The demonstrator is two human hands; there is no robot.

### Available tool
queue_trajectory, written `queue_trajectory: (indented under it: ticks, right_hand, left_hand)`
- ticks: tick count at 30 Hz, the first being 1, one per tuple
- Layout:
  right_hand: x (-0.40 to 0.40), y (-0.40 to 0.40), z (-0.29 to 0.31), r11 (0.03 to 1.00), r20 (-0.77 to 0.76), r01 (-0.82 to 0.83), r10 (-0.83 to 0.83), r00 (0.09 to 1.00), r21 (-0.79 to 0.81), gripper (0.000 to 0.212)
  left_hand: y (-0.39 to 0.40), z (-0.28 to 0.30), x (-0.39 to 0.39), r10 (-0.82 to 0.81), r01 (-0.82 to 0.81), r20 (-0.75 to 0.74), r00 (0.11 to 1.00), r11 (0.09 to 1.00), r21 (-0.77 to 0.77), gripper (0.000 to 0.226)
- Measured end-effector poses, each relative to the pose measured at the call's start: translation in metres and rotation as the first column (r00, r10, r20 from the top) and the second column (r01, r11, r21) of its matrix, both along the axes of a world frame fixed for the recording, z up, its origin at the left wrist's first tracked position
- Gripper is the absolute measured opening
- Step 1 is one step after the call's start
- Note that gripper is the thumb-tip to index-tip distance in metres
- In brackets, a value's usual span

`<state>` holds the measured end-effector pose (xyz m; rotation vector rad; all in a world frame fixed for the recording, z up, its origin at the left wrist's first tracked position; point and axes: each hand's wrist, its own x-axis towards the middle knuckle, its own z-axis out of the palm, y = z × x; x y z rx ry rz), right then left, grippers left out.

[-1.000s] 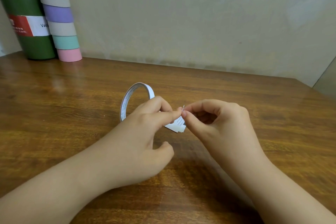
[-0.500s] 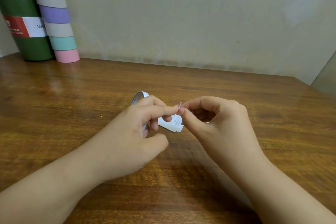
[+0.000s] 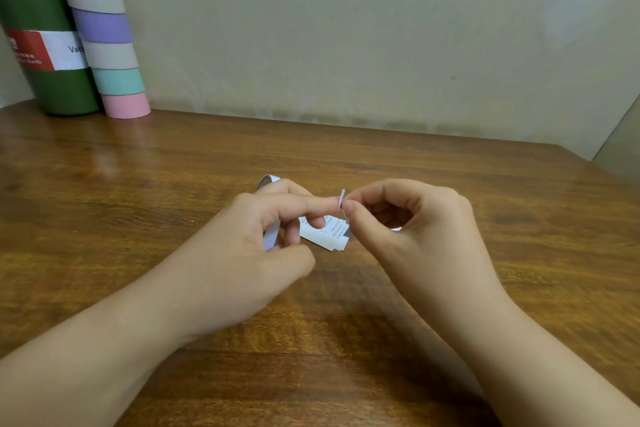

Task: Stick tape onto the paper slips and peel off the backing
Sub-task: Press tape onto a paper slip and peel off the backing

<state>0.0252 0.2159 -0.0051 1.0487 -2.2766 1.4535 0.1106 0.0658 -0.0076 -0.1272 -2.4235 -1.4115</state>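
Observation:
A thin white tape roll (image 3: 271, 236) stands under my left hand (image 3: 249, 246), whose fingers curl around it; only its top edge and a strip of its side show. That hand's index finger reaches right to a small white tape end (image 3: 341, 199). My right hand (image 3: 408, 229) pinches this tape end between thumb and index finger. A small stack of white paper slips (image 3: 327, 234) with fine print lies on the wooden table (image 3: 346, 340) just below the fingertips, partly covered by both hands.
A dark green bottle (image 3: 52, 55) with a red and white label stands at the far left against the wall. Beside it leans a tall tube (image 3: 104, 31) banded teal, grey, purple and pink. The table's right corner (image 3: 571, 156) lies at the back right.
The tape roll has turned and sunk under my left hand, so much less of its ring shows. Both hands stay at the tape end.

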Motion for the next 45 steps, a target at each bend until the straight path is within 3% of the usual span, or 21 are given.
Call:
queue_trajectory:
  ticks: [9, 17, 32, 45]
  right_hand:
    - [0.0002, 0.0005, 0.0013, 1.000, -0.014, -0.016, 0.016, 1.000, 0.002, 0.007]
    - [0.0001, -0.0010, -0.0023, 1.000, -0.049, 0.019, -0.019, 0.999, 0.014, 0.010]
    - [-0.0005, 0.0003, -0.0002, 1.000, -0.037, 0.011, -0.010, 0.999, 0.012, 0.011]
    - [0.0018, 0.0003, 0.0013, 1.000, -0.026, -0.007, 0.007, 1.000, 0.018, 0.009]
  left_hand:
    - [0.0003, -0.0019, 0.0000, -0.010, 0.010, -0.005, 1.000, 1.000, -0.030, 0.057]
    - [0.0059, -0.0053, 0.0018, 0.050, -0.060, -0.042, 0.998, 0.958, -0.282, 0.063]
    - [0.0012, 0.0005, 0.0008, -0.004, 0.004, 0.016, 1.000, 1.000, -0.026, 0.056]
    - [0.0021, -0.0019, 0.0004, 0.002, -0.001, 0.013, 1.000, 0.997, -0.077, 0.056]
